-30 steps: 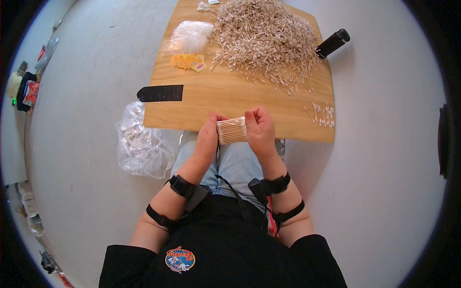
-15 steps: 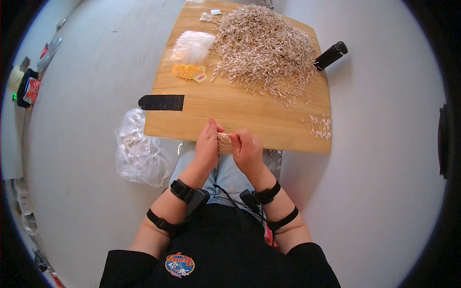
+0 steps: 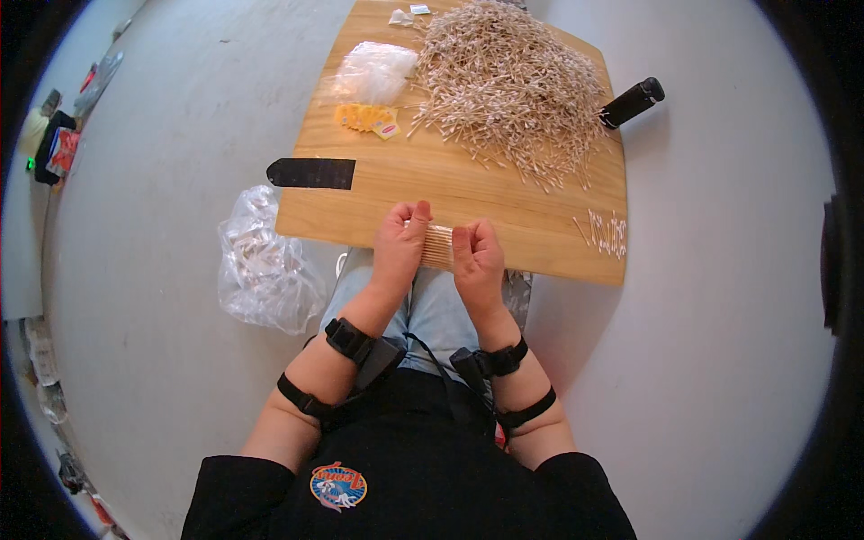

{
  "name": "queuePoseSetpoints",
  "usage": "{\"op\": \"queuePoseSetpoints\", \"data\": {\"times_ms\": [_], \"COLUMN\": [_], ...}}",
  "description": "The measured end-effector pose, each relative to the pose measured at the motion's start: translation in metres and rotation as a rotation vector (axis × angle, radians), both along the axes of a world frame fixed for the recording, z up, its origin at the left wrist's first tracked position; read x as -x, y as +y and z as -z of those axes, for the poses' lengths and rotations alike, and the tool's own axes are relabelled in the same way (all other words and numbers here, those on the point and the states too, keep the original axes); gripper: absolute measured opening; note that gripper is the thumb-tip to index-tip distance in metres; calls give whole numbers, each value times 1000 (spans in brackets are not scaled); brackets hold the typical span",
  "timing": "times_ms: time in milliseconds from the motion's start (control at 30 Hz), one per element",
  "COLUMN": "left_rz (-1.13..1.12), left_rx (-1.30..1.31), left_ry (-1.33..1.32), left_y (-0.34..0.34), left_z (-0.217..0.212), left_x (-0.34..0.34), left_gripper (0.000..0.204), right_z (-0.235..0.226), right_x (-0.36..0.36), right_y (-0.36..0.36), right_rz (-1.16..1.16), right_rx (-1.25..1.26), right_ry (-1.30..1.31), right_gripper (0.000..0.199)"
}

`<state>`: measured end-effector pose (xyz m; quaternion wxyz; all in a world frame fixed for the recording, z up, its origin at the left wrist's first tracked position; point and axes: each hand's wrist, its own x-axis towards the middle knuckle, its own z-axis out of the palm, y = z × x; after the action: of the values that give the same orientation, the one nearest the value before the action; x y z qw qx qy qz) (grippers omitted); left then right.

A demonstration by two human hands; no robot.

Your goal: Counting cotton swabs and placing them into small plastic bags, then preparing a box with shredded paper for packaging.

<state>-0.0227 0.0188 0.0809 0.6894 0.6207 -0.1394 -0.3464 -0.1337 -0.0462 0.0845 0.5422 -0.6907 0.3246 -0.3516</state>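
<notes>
Between my hands, at the near edge of the wooden table [image 3: 378, 211], is a bundle of cotton swabs [image 3: 437, 247] with its sticks side by side. My left hand [image 3: 401, 245] is closed around the bundle's left end, thumb on top. The right end is gripped by my right hand [image 3: 478, 261], its thumb laid over the swabs. The cotton tips are hidden inside my fingers. Farther off lies a big heap of loose cotton swabs [image 3: 513, 85].
Left of the heap are clear plastic bags [image 3: 375, 72] and yellow cards [image 3: 364, 118]. Black tape [image 3: 315, 173] covers the left edge. A black cylinder [image 3: 632, 103] touches the right edge; a few swabs [image 3: 605, 232] lie at the near right. A filled plastic bag [image 3: 265, 265] stands left.
Both hands have lifted slightly away from me with the bundle. They sit a little farther apart, and more of the sticks shows between them. The whole view has shifted a bit.
</notes>
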Motion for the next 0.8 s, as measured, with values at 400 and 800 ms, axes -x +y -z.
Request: {"op": "queuePoseSetpoints", "data": {"times_ms": [400,800], "left_rz": [61,120], "left_rx": [68,70], "left_ry": [112,217], "left_y": [1,0], "left_z": [-1,15], "left_x": [2,-3], "left_gripper": [32,35], "right_z": [-5,-5], "right_x": [2,-5], "right_y": [-3,3], "right_rz": [-37,-15], "right_rx": [-302,222], "right_ry": [-130,27], "right_gripper": [29,30]}}
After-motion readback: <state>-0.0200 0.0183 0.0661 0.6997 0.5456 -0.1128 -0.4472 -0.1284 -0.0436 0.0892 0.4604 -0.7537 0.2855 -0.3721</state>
